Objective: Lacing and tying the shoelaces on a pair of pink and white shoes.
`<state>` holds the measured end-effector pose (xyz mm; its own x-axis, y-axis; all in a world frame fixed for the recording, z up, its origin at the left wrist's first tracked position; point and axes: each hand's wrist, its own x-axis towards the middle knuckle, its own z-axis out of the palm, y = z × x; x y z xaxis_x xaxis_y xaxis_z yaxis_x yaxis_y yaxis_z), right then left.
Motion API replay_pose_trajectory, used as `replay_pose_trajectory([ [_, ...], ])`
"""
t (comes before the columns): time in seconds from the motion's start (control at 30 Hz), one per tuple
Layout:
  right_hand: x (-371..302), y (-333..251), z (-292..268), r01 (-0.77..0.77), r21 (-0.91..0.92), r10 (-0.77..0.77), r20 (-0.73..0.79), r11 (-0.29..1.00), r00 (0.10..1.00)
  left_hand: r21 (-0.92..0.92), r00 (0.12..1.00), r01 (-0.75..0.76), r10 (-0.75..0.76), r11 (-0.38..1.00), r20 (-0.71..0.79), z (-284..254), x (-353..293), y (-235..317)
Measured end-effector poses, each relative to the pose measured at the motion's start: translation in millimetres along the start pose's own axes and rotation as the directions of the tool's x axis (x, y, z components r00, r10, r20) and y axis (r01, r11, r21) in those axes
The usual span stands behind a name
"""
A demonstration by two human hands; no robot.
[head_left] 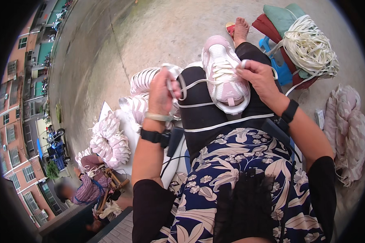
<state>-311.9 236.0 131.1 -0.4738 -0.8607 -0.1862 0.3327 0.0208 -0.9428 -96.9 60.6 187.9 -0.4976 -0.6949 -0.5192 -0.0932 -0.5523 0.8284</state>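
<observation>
A pink and white sneaker (226, 90) rests on my lap between my thighs, toe pointing away from me. White lace is threaded in rows across its tongue. To the left of the shoe, my left hand (163, 92) is raised, fingers closed round a white shoelace (198, 82) that loops and runs back to the eyelets. My right hand (260, 77) pinches another stretch of the lace at the shoe's right side, close to the upper. Loose lace strands also cross my black trousers below the shoe.
A large bundle of white laces (310, 46) sits on red and green cloth over a blue stool (280, 69) at far right. Bunched shoe uppers (111, 139) lie at left, with more (346, 133) at right. Another person (87, 188) sits at lower left.
</observation>
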Motion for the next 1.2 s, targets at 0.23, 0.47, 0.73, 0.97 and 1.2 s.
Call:
replay_pose_trajectory([
  [0.23, 37, -6, 2, 0.135, -0.041, -0.133, 0.057, 0.990, 0.989, -0.116, 0.943, -0.161, 0.118, 0.980, -0.313, -69, 5, 38],
  [0.47, 0, 6, -7, 0.092, -0.166, -0.110, -0.104, 0.982, 0.988, 0.061, 0.942, 0.334, -0.335, 0.941, 0.013, -38, -8, -38],
  [0.73, -4, 13, 0, 0.117, -0.157, -0.137, -0.125, 0.981, 0.983, -0.092, 0.932, 0.206, -0.167, 0.974, 0.323, 19, -22, -49],
  [0.97, -6, 15, 1, 0.108, -0.121, -0.125, -0.140, 0.987, 0.982, 0.139, 0.981, -0.051, 0.023, 0.989, 0.195, 29, -30, -50],
  [1.2, -8, 17, 4, 0.121, -0.150, -0.145, -0.162, 0.981, 0.976, 0.311, 0.985, -0.127, 0.084, 0.942, 0.148, 32, -32, -51],
])
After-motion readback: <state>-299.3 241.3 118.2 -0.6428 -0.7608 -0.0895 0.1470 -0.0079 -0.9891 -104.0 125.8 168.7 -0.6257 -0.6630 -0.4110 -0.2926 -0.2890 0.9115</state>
